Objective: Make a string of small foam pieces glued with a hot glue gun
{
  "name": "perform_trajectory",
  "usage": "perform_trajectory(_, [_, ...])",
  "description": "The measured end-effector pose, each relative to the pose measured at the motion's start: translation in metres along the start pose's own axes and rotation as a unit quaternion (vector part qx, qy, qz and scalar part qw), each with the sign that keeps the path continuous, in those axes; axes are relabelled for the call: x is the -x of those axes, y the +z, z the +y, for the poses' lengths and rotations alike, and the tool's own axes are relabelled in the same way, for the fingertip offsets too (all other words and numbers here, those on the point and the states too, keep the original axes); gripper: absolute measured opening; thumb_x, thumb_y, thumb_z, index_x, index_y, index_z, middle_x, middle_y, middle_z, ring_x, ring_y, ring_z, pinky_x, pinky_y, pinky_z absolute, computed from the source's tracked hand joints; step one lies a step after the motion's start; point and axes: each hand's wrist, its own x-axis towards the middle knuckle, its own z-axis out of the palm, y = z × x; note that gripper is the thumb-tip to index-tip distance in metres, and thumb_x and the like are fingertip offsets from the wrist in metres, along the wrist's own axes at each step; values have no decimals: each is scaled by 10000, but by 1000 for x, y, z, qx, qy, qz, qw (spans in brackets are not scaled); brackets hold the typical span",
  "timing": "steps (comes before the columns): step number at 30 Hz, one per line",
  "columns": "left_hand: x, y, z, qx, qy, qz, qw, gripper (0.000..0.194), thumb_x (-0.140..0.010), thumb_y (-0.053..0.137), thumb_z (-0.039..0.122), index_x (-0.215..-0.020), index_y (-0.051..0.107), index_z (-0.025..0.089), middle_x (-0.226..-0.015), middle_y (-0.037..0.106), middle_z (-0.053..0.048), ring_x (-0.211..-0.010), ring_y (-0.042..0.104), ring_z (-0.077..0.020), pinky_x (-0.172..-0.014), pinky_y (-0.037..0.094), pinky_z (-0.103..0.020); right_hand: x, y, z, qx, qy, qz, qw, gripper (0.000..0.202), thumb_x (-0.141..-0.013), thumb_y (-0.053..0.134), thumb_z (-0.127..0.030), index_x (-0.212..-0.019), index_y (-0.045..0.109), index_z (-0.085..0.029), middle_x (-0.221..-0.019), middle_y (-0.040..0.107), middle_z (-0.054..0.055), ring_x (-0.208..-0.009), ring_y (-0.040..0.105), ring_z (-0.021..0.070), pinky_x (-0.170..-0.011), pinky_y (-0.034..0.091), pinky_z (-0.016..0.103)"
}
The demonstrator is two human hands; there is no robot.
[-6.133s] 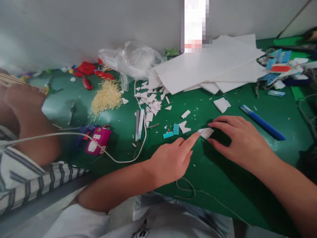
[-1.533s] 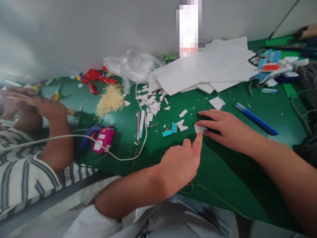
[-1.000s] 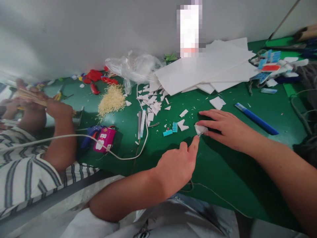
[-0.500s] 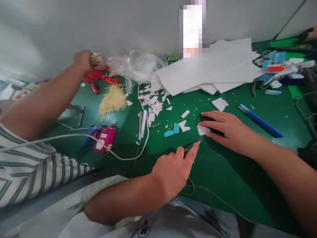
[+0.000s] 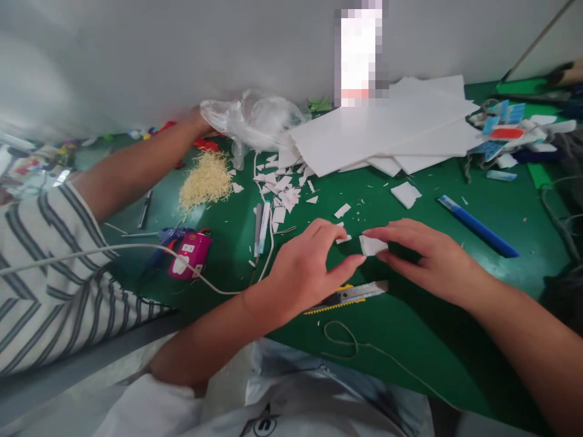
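Between the fingers and thumb of my right hand (image 5: 421, 261) is a small white foam-board piece (image 5: 371, 246), pinched and tilted up a little. My left hand (image 5: 307, 267) is open, thumb and fingers apart, just left of that piece. Under its palm lies a utility knife (image 5: 353, 295) with a yellow edge and the blade out, its handle partly hidden. A small white offcut (image 5: 342, 210) lies beyond my hands, and a larger square scrap (image 5: 406, 194) is farther off to the right.
White foam sheets (image 5: 359, 136) are stacked at the back, beside a clear plastic bag (image 5: 273, 118). Blue stick (image 5: 478, 226) lies right. To the left are yellow shreds (image 5: 207, 182), a pink box (image 5: 190, 255) with a cable, and a co-worker's arm (image 5: 150, 155) reaching toward the bag.
My left hand has let go of the utility knife, which now lies on the table, and has opened beside the foam piece. The co-worker's hand has moved right, behind the bag.
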Motion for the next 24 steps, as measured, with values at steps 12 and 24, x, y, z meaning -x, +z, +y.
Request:
perform_trajectory(12, [-16,22,1,393,-180,-91,897,192,-818,707,340,-900,690,167,-672,616,46,-519,507,-56,-493,424,-181,0,-7,-17,-167,156,10,973,266,-849,674,-460,-1035,736,-281,-887,773,26,-806,729,203,-670,589,305])
perform_trajectory(24, [-18,22,1,557,-211,-146,790,212,-783,737,347,-811,626,168,-703,705,30,-457,530,-30,-477,366,-184,-6,-7,-19,-335,277,-35,900,463,-699,764,-696,-728,752,-235,-706,710,34,-643,601,145,-601,493,272])
